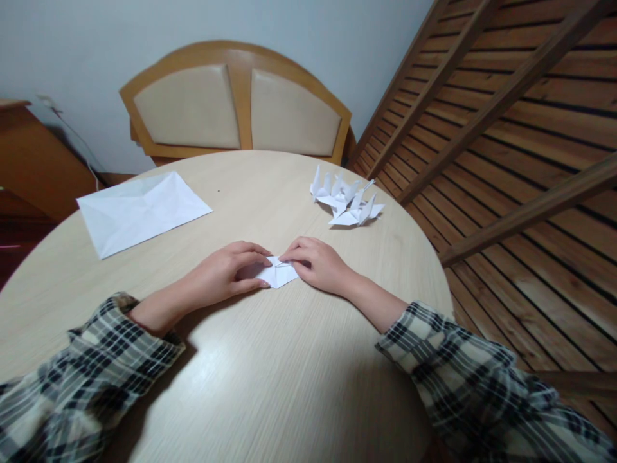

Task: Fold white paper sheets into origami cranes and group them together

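Observation:
A small piece of folded white paper (278, 275) lies on the table between my hands, with crease lines and a flap on its top face. My left hand (224, 273) holds its left side, thumb at the near edge and fingertips at the far edge. Thumb and index finger of my right hand (321, 263) pinch the flap at the paper's upper right. Part of the paper is hidden beneath my fingers. Beyond my right hand stands a cluster of several folded white paper cranes (354, 212).
A larger creased white paper sheet (144, 209) lies at the left of the round wooden table (289, 386). Behind the table is a padded wooden headboard (245, 109). A slatted wooden panel (520, 161) rises on the right, and a brown cabinet (38, 161) stands at the left.

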Demonstrator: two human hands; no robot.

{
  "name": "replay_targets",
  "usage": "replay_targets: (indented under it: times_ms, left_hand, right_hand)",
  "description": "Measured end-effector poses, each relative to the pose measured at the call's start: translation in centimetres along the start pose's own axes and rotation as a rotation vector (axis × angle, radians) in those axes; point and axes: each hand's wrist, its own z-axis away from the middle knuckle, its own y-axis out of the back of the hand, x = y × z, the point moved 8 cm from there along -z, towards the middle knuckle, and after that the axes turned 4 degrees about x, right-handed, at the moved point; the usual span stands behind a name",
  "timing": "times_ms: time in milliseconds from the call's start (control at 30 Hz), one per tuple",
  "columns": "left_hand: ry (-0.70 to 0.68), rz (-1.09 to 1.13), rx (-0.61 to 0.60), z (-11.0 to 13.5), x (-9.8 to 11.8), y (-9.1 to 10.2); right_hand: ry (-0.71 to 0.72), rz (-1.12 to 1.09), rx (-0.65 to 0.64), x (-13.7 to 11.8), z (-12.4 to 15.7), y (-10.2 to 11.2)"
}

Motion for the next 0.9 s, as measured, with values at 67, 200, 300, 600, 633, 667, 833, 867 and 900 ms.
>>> replay_targets:
  times_ms: [67,200,300,600,633,667,833,867,900]
  left_hand:
    - [0.015,-0.008,-0.02,0.0,0.08,-0.01]
    - [0.015,-0.031,-0.027,-0.05,0.25,-0.07]
    - [0.005,-0.038,-0.007,-0.06,0.22,-0.08]
    - [-0.028,-0.043,0.0,-0.08,0.5,0.0]
    - [-0.032,-0.042,0.002,-0.07,0.5,-0.02]
    - [-0.034,-0.042,0.007,-0.05,0.47,-0.03]
    - [-0.012,-0.064,0.039,0.0,0.29,-0.09]
    - [-0.004,-0.069,0.044,-0.02,0.32,-0.07]
    - [0.005,-0.073,0.049,-0.07,0.38,-0.02]
  right_hand:
    - [0.029,-0.01,-0.036,-0.36,0.08,0.13]
    - [0.078,-0.042,-0.121,-1.04,0.16,0.33]
    - [0.078,-0.057,-0.156,-1.05,0.15,0.35]
    - [0.075,-0.044,-0.126,-0.84,0.21,0.29]
    - [0.073,-0.045,-0.122,-0.83,0.21,0.28]
    - [0.067,-0.046,-0.117,-0.81,0.2,0.27]
    - [0.027,-0.042,-0.075,-0.63,0.04,0.25]
    - [0.022,-0.04,-0.065,-0.64,0.0,0.23]
    - [0.019,-0.04,-0.055,-0.65,-0.04,0.21]
